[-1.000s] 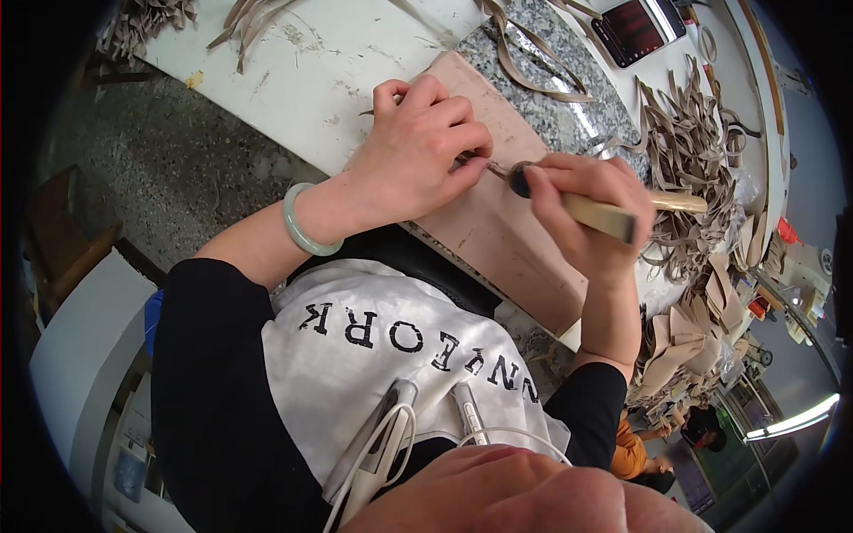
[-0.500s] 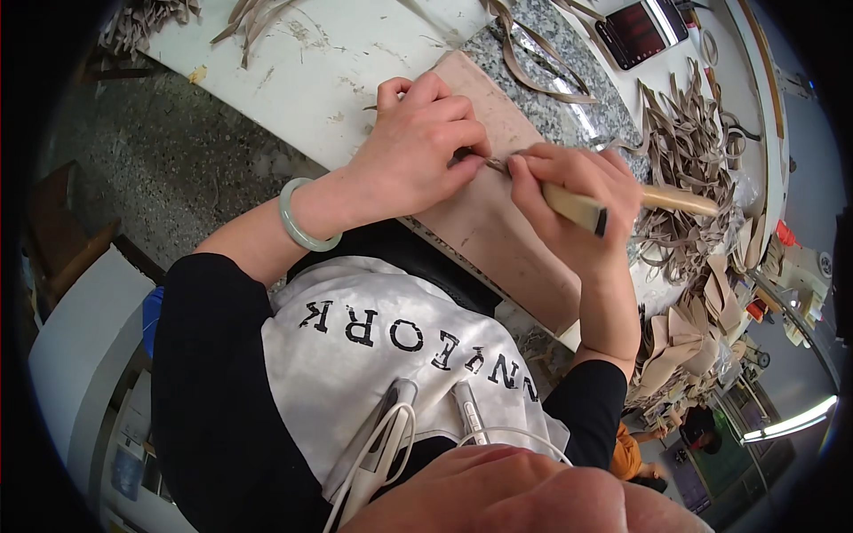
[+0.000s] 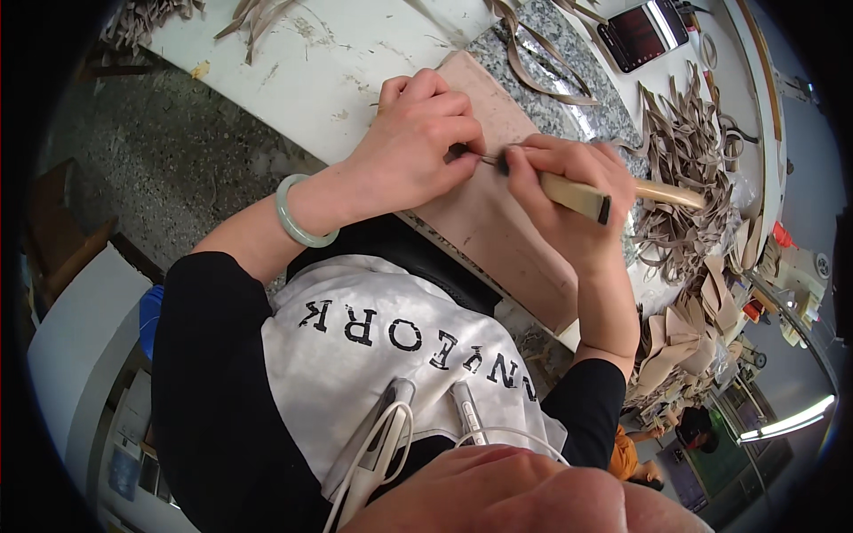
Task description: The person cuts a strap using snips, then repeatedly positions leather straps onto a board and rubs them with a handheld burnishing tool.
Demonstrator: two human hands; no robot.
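My left hand (image 3: 418, 133) is closed in a pinch over the far end of a pinkish-beige board (image 3: 506, 213). What sits between its thumb and fingers is small, dark and mostly hidden. Just to the right, my right hand (image 3: 569, 182) is wrapped round a tool with a flat cream handle (image 3: 573, 195) and a dark butt end. The tool's thin dark front points toward the left fingertips. A rounded wooden handle (image 3: 671, 193) also sticks out past the right side of this hand; I cannot tell whether it belongs to a second tool.
The board lies across a white table (image 3: 302, 75) and a speckled stone slab (image 3: 569, 67). Loose taupe strips (image 3: 680, 169) are heaped to the right, with flat leather-like pieces (image 3: 680, 342) nearer me. A phone (image 3: 641, 35) lies at the far right.
The right hand and its tool have shifted very slightly left. A slightly wider gap now shows between the two hands' fingertips.
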